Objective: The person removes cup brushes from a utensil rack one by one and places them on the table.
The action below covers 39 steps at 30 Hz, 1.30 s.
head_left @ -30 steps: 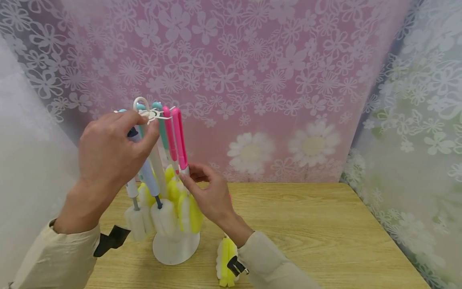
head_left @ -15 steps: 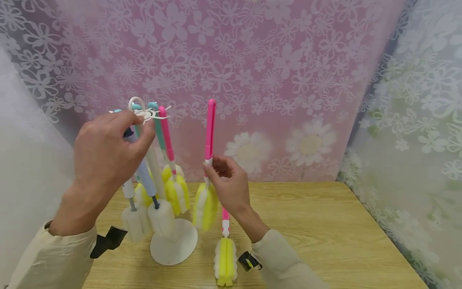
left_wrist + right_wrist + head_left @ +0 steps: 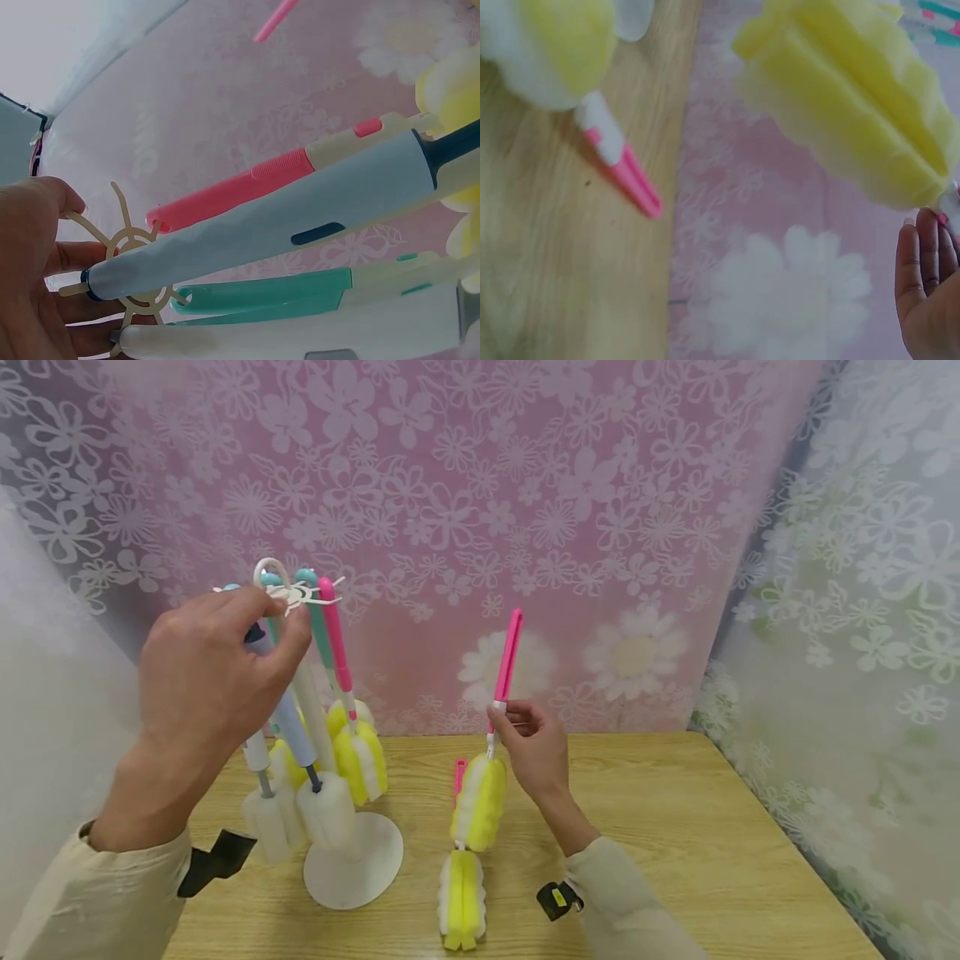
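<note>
My left hand (image 3: 213, 668) pinches the spoked top (image 3: 302, 596) of a white hanging rack, whose round base (image 3: 352, 872) stands on the table. Hanging from it are a pink-handled sponge brush (image 3: 337, 647), a blue-handled brush (image 3: 262, 217), a white-handled one (image 3: 300, 334) and teal-handled ones (image 3: 270, 296). To the rack's right, my right hand (image 3: 536, 747) grips a pink-handled sponge bottle brush (image 3: 480, 802) by its white neck, yellow-and-white sponge downward. A matching pink brush (image 3: 461, 897) lies behind and below it on the table, its neck partly hidden by the held sponge.
The wooden table (image 3: 660, 852) extends to the right of both hands. A pink flowered curtain (image 3: 465, 485) hangs along its back edge, with a pale flowered sheet (image 3: 862, 635) on the right side.
The right hand has taken a pink brush off the rack and carried it right, over the brush lying on the table. The left hand keeps its hold on the rack top.
</note>
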Motion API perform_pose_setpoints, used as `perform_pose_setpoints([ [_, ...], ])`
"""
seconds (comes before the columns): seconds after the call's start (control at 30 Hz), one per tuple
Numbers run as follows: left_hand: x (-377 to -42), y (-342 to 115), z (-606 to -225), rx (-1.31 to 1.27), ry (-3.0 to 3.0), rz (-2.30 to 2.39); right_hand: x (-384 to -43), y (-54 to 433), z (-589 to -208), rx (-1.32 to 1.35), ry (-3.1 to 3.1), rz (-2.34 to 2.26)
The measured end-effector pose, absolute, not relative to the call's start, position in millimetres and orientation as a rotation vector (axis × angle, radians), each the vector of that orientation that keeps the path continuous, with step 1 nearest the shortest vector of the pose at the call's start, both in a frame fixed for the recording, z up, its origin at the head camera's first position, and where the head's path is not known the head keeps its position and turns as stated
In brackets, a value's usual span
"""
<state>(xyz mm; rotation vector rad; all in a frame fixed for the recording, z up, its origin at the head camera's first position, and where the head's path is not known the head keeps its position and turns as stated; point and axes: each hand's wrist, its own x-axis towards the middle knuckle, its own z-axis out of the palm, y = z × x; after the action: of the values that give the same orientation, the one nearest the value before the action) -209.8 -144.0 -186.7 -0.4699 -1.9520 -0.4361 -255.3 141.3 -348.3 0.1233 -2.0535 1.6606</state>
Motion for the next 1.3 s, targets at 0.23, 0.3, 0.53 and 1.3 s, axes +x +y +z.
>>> perform_pose_setpoints([
  [0.23, -208, -145, -187, -0.459, -1.965, -0.436, -261, 163, -381, -0.069, -2.185, 1.717],
  [0.3, -208, -145, -187, -0.460, -1.963, -0.434, -261, 167, -390, -0.129, -2.260, 1.723],
  [0.53, -207, -144, -186, -0.469, -1.937, -0.425, -258, 175, -421, -0.224, -2.545, 1.659],
  [1.3, -214, -140, -186, -0.449, -1.940, -0.409, -249, 168, -457, -0.093, -2.851, 1.444],
])
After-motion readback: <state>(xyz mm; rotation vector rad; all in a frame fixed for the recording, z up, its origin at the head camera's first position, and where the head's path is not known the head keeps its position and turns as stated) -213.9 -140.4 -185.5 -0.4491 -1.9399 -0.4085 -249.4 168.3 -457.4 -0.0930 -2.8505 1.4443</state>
